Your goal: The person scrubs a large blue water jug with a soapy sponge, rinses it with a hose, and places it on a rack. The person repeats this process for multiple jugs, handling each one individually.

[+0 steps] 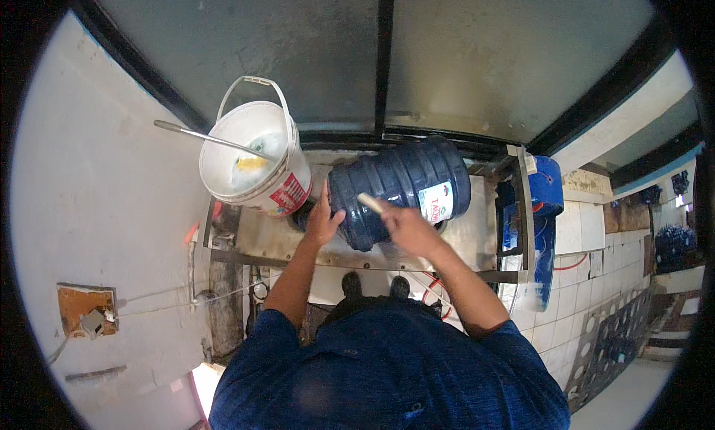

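Note:
A large ribbed dark-blue plastic water jug lies on its side on a metal-topped bench, with a printed label near its right end. My left hand rests against the jug's left end, fingers along the end and thumb on its side. In my right hand is a short cream-coloured handle or stick, held over the jug's side. The far end of that tool is not clearly visible, and neither is whether it touches the jug.
A white plastic bucket of sudsy water stands left of the jug, its handle raised. A metal rod with a dark grip leans in it; something yellow shows in the suds. Frosted panels rise behind. Blue containers are at right.

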Demonstrator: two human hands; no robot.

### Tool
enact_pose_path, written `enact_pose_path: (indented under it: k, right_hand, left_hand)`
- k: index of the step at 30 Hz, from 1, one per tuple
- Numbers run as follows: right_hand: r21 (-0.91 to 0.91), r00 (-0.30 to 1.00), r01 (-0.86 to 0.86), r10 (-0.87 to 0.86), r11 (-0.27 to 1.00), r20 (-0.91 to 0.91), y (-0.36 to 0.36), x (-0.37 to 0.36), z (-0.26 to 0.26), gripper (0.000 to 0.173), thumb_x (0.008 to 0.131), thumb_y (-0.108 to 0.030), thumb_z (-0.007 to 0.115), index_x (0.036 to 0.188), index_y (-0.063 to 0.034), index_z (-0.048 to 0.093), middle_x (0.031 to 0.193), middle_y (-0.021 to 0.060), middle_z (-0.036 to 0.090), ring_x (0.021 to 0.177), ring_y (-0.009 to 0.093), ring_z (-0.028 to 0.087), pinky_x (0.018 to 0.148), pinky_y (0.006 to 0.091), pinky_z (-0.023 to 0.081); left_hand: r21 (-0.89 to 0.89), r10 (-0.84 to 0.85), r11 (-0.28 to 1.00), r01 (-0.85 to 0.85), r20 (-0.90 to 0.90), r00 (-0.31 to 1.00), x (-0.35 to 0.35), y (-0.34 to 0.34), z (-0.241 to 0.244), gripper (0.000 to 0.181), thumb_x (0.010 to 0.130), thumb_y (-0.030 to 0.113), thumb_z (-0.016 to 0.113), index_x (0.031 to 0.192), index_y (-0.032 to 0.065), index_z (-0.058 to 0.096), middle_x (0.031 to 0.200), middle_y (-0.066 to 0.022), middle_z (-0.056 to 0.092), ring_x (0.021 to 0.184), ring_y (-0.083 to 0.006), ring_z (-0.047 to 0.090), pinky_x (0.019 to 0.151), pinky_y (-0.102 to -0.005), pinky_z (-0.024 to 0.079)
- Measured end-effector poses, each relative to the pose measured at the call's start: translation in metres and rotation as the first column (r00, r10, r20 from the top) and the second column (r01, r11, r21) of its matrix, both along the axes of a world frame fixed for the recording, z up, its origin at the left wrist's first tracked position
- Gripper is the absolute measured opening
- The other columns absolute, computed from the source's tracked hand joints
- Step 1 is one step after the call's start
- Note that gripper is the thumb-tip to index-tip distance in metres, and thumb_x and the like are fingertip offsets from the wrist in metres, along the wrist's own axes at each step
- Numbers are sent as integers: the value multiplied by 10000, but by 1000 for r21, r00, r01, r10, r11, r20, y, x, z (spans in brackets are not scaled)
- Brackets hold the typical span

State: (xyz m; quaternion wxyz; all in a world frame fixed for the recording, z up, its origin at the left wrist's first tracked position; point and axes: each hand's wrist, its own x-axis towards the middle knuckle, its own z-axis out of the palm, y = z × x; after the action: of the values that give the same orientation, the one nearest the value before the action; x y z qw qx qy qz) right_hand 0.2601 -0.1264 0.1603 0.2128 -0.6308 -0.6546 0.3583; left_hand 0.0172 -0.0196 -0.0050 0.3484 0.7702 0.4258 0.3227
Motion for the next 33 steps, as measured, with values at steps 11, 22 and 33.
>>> enact_pose_path:
  k: [11, 22, 33]
  right_hand:
    - [4, 899, 411, -406, 912, 164, -28, 167, 8, 372, 1022, -121, 516, 1372, -11, 580, 1352, 256, 604, 1279, 335, 594, 1063, 368, 452]
    - [283, 922, 302, -354, 910, 155, 27, 187, -20, 376, 1008, -157, 522, 1359, -49, 603, 1188, 288, 655, 1123, 443, 640, 980, 460, 502]
    - [271, 981, 17, -69, 962, 181, -11, 100, -1, 485, 1003, -140, 447, 1465, -272, 512, 1109, 304, 666, 991, 466, 678, 895, 523, 538]
  left_hand:
    - [-319, -263, 946, 50, -674, 690, -38, 17, -17, 994, 564, 398, 898, 1394, 29, 494, 1197, -243, 673, 1090, -451, 645, 936, -494, 519]
    - [-367, 197, 914, -174, 25, 980, 44, 39, 75, 625, 921, 241, 604, 1472, 6, 427, 1458, -273, 485, 1368, -377, 463, 1155, -435, 334]
    - [113, 389, 921, -373, -297, 872, 76, 37, 51, 539, 1010, 298, 507, 1459, 2, 457, 1543, -214, 422, 1442, -392, 363, 1199, -462, 279]
